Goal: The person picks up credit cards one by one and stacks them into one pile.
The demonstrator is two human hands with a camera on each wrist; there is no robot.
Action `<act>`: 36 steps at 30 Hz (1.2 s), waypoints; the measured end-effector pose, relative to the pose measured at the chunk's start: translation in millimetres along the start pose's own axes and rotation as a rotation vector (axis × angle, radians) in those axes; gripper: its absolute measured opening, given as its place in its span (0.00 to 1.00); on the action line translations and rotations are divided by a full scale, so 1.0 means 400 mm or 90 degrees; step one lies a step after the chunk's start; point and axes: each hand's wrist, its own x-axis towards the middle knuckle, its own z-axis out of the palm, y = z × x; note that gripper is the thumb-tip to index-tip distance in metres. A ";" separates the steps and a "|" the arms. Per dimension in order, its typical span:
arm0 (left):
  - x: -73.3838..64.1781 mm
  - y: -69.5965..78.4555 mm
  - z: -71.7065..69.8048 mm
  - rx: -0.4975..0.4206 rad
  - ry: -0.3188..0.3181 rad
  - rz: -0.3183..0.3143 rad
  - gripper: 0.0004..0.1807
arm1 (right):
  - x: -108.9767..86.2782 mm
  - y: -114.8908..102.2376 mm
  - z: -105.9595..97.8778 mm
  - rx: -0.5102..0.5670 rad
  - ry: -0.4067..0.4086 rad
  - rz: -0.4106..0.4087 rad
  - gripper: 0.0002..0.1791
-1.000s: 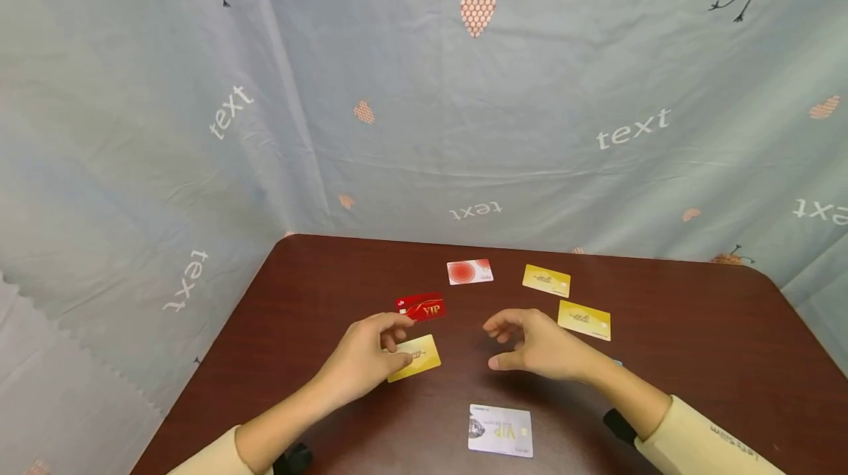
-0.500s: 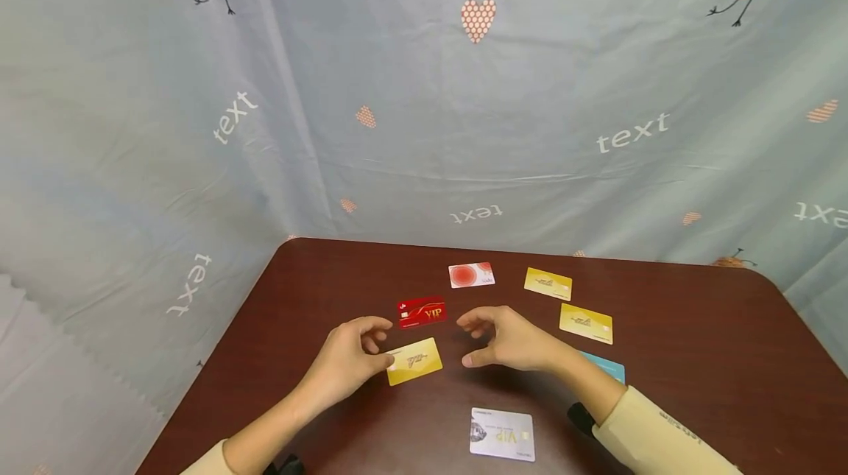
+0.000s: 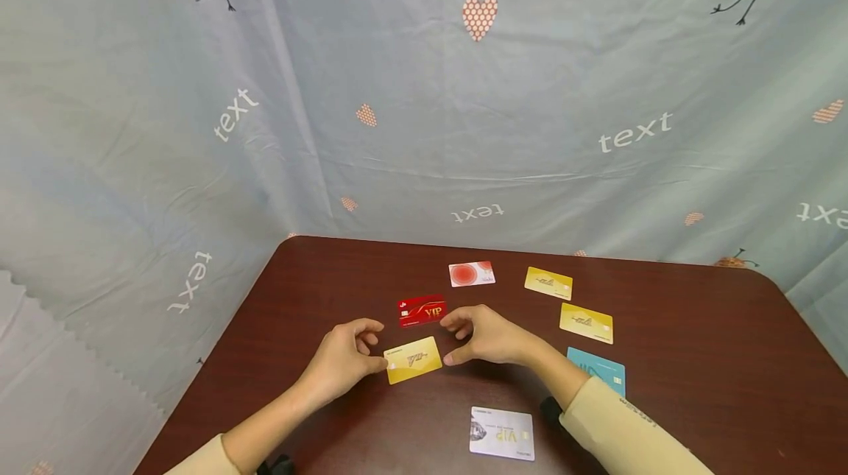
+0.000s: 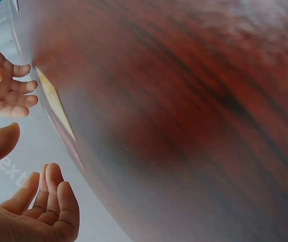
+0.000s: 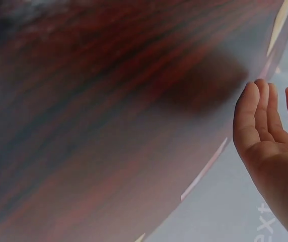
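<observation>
A yellow card [image 3: 413, 360] lies flat on the table in the head view, its lower left corner slightly toward me. At its left edge is the thumb of my left hand [image 3: 341, 359], the fingers loosely bent. My right hand [image 3: 486, 336] faces it from the other side, thumb close to the right edge, fingertips over the corner of a red VIP card [image 3: 422, 311]. Nothing is between the fingers of either hand. Seen from the left wrist, the same yellow card [image 4: 56, 103] appears edge-on near both hands. The right wrist view shows my right hand [image 5: 270, 136] with fingers extended.
Behind lies a white card with red circles [image 3: 472, 274]. To the right are two yellow cards, one farther [image 3: 548, 283] and one nearer [image 3: 587, 322], and a teal card [image 3: 598, 370] beside my right sleeve. A silver VIP card [image 3: 501, 434] lies in front. A curtain [image 3: 411, 92] hangs behind the table.
My right hand has moved left to the yellow card's right side, uncovering the teal card. My left hand has drawn back slightly left, from over the yellow card to its edge.
</observation>
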 end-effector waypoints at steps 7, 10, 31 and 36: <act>0.007 -0.009 0.006 -0.001 -0.013 -0.014 0.28 | 0.029 -0.003 0.018 -0.004 -0.004 0.012 0.31; 0.008 -0.010 0.006 0.010 -0.018 -0.021 0.27 | 0.038 -0.006 0.027 -0.020 -0.008 0.010 0.30; 0.031 -0.020 0.038 0.045 -0.075 -0.044 0.29 | 0.063 -0.017 0.052 -0.117 -0.004 0.029 0.26; 0.028 -0.017 0.040 0.063 -0.068 -0.034 0.28 | 0.064 -0.022 0.057 -0.139 -0.004 0.031 0.26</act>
